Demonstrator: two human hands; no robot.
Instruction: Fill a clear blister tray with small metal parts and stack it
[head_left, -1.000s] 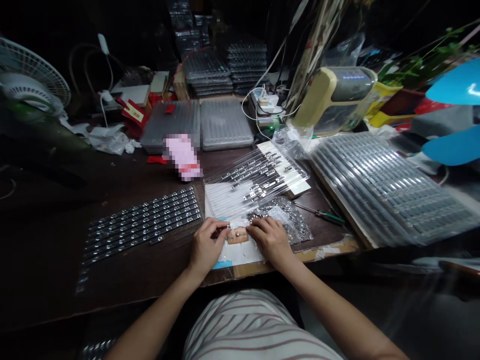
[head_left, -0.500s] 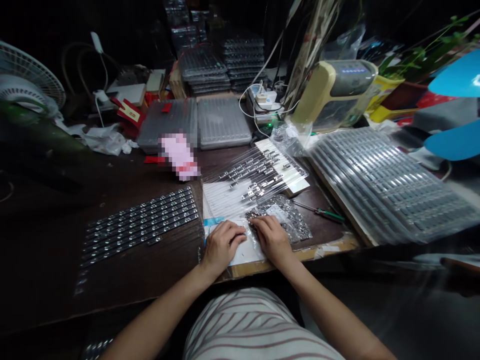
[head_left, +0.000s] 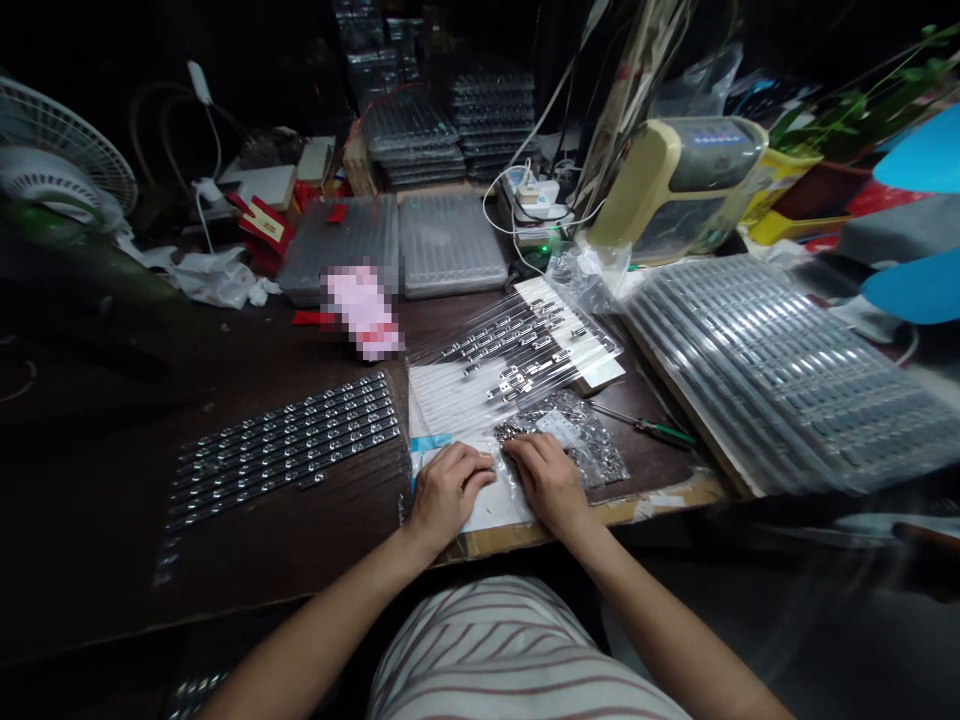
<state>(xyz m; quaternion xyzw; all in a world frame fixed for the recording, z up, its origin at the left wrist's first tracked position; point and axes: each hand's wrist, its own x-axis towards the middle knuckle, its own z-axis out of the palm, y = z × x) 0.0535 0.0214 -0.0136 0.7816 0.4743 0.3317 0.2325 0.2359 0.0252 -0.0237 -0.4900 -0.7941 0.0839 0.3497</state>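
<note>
A pale striped garment [head_left: 510, 650] is worn, its cream-white cloth crossed by thin maroon stripes that curve with the folds of the fabric; whether it is a shirt or a skirt cannot be told from this view. The left hand [head_left: 450, 490] and right hand [head_left: 547, 480] are bare, and the left forearm [head_left: 322, 620] and right forearm [head_left: 660, 630] are left uncovered.

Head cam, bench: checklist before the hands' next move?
Left hand flat on white sheet: ok.
Right hand on bag of small metal parts: ok.
Anything gripped under either hand: cannot tell.
Bag sealed: cannot tell.
Green-handled screwdriver apart from both hands: ok.
Rows of metal parts in line: not ok, one piece lies askew at the lower edge.
</note>
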